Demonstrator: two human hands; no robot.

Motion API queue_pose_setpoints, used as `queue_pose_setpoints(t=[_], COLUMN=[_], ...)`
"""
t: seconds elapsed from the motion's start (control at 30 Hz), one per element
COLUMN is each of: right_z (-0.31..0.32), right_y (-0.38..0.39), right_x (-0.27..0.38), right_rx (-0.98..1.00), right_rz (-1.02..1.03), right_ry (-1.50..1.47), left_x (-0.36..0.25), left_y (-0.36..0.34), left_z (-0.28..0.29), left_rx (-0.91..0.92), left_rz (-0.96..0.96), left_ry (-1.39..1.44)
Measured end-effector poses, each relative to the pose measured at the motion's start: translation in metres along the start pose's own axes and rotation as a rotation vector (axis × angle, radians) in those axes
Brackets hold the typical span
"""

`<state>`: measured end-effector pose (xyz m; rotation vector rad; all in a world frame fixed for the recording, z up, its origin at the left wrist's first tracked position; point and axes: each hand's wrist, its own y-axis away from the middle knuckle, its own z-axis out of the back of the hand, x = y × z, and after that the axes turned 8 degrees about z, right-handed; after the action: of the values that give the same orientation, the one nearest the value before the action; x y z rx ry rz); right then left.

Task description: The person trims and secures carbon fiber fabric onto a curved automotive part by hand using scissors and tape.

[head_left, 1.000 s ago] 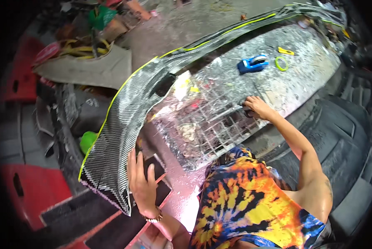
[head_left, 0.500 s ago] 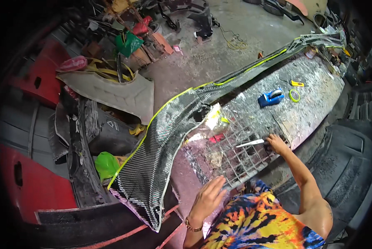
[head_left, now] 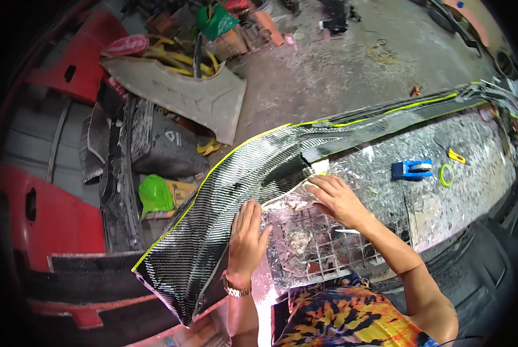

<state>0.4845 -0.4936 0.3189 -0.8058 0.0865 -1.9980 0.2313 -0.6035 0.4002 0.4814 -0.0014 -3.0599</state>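
A long carbon-weave panel (head_left: 189, 243) with a yellow-green taped edge lies diagonally along the worktable (head_left: 467, 214). My left hand (head_left: 246, 237), with a watch on the wrist, rests on its near edge, fingers stretched out. My right hand (head_left: 337, 202) touches that edge near a cut-out, fingers spread and slightly curved. A thin white tool (head_left: 347, 231) lies under my right wrist on a wire grid (head_left: 319, 251). To the right are a blue tape dispenser (head_left: 406, 170), a green tape ring (head_left: 447, 175) and a yellow cutter (head_left: 456, 155).
Red body panels (head_left: 56, 225) line the left. A grey fender (head_left: 172, 92), green bags (head_left: 155, 194) and assorted scrap stand beyond the long panel. A cord (head_left: 380, 52) lies on the concrete floor (head_left: 305, 75). A dark moulded panel (head_left: 478, 272) is at the right.
My right hand has left the white tool on the grid and moved up and left to the panel's edge. My left hand has moved onto that edge. The view has shifted.
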Motion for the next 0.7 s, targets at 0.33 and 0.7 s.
queue_pose_setpoints(t=[0.33, 0.7], right_z=[0.009, -0.027], right_y=[-0.033, 0.009], right_x=[-0.019, -0.025], right_rx=[0.008, -0.145], right_rz=[0.008, -1.011], right_ry=[-0.106, -1.343], left_x=[0.019, 0.011], left_y=[-0.031, -0.060], left_z=[-0.018, -0.020], left_rx=[0.156, 0.234], left_rz=[0.162, 0.142], left_ry=[-0.059, 0.072])
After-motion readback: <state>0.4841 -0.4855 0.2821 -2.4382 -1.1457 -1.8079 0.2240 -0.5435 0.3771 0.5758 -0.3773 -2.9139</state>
